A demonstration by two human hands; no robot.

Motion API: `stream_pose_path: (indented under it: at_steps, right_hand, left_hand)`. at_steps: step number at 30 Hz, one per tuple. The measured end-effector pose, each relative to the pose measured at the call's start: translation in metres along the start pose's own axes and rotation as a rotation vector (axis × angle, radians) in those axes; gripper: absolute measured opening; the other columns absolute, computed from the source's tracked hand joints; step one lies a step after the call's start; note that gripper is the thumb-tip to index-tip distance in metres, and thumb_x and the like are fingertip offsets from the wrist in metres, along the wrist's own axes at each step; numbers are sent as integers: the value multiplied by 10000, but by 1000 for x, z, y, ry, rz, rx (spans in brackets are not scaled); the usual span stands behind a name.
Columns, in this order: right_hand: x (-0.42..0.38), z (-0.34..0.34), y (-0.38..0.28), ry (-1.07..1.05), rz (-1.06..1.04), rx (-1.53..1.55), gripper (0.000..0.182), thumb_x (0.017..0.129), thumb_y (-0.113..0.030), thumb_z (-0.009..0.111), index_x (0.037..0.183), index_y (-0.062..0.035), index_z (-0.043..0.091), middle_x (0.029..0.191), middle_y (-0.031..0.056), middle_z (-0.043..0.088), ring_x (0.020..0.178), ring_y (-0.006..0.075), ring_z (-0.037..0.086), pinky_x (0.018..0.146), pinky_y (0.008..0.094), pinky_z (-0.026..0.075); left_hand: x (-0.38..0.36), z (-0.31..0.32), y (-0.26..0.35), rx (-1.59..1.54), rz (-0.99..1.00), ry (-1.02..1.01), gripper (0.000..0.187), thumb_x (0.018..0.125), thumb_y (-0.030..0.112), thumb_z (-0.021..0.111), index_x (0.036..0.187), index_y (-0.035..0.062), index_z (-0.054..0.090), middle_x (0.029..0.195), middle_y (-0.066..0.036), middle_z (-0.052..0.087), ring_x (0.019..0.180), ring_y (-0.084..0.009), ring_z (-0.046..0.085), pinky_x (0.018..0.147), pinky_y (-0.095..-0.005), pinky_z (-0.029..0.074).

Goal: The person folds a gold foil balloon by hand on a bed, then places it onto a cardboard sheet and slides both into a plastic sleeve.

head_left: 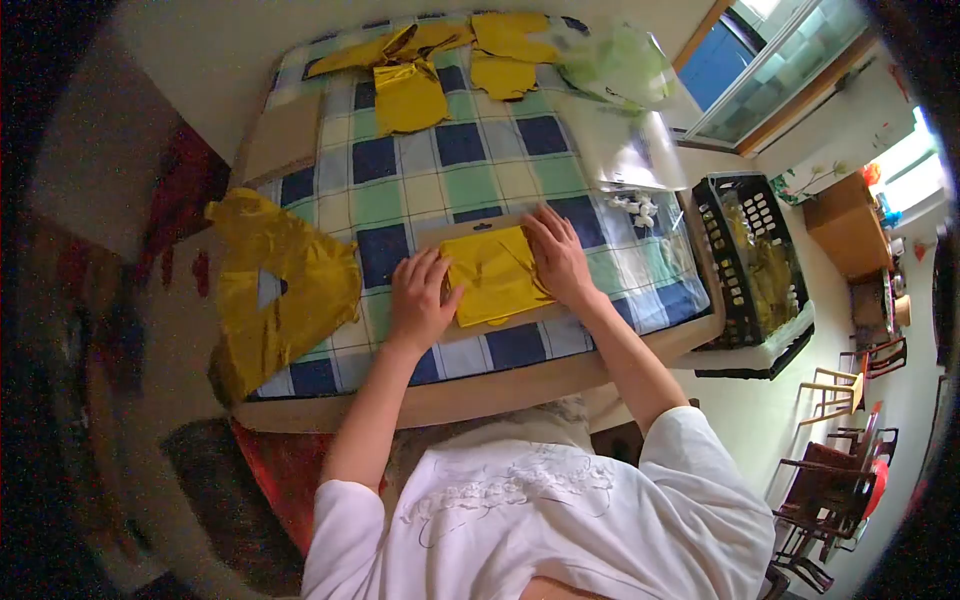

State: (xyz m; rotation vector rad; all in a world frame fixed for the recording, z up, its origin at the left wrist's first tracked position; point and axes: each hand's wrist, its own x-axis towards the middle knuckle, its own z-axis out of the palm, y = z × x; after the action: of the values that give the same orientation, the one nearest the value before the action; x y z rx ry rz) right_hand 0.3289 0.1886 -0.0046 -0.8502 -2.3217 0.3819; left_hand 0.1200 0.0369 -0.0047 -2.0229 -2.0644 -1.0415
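Both flat palms, left hand (420,300) and right hand (558,255), press open-fingered on the folded yellow cloth piece (495,275) atop the tan cardboard template (470,232) mid checked tablecloth (460,150); uneven pressure could skew its fold.

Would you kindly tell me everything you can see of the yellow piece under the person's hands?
The yellow piece looks like thin, shiny, creased fabric or foil, folded roughly square. It lies flat on a tan cardboard sheet atop the checked tablecloth. The left hand presses its left edge; the right hand presses its right edge, both palms down.
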Motion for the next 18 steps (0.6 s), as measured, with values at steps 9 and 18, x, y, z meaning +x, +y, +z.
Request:
stream_pose_path:
  at_steps: [9, 18]
  right_hand:
    - [2, -6, -16, -166, -100, -149, 402, 873, -184, 539, 1270, -127, 515, 1385, 121, 439, 1317, 302, 357, 1088, 500, 242]
    - [1, -7, -19, -175, -104, -147, 392, 884, -240, 547, 1261, -133, 528, 1360, 106, 471, 1307, 290, 373, 1086, 510, 236]
  left_hand:
    - [2, -9, 7, 18, -3, -30, 497, 787, 147, 643, 1243, 27, 486, 1261, -141, 529, 1199, -287, 469, 1001, -468, 350]
    - [11, -2, 18, 10, 6, -141, 505, 838, 229, 603, 1283, 30, 472, 1381, -164, 419, 1301, -309, 372, 1085, -506, 236]
